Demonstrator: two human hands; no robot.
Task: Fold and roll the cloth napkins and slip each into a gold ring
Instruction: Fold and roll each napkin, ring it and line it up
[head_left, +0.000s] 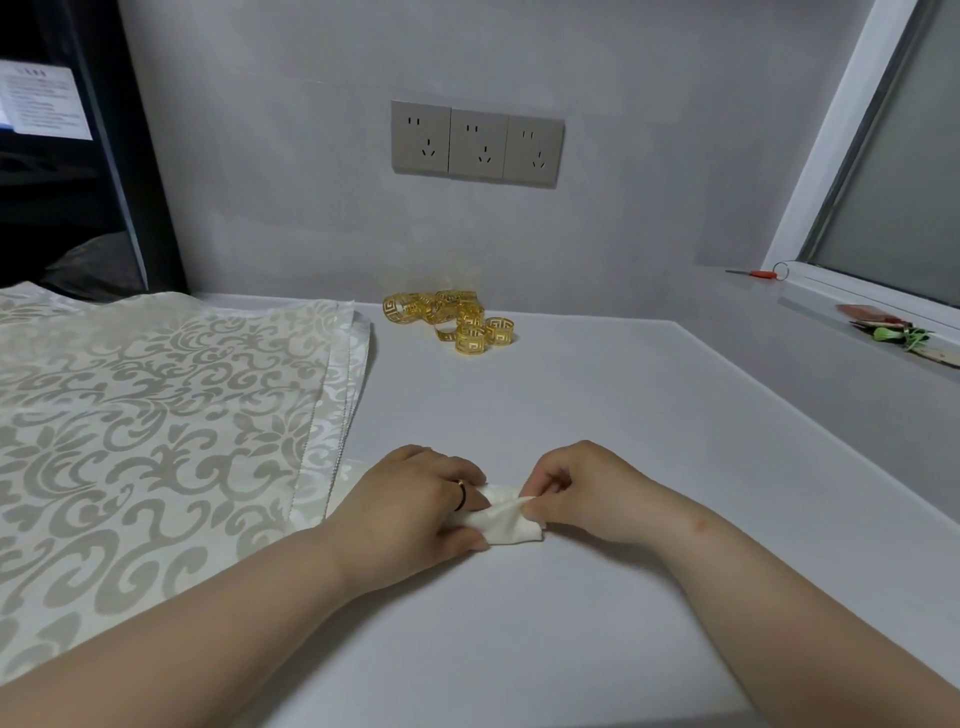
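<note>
A small rolled white napkin (505, 521) lies on the grey table between my hands. My left hand (410, 506) covers and grips its left end, a dark ring on one finger. My right hand (582, 491) pinches its right end with the fingertips. A stack of cream damask napkins (156, 426) lies flat on the left of the table, its near corner reaching under my left hand. Several gold cut-out rings (457, 320) sit in a loose heap at the back of the table, near the wall.
The grey table (597, 415) ends at a wall with three sockets (477, 143). On the right runs a window sill (831, 312) with a red-handled tool (759, 273) and a small green and red object (893, 330). A dark opening lies at the far left.
</note>
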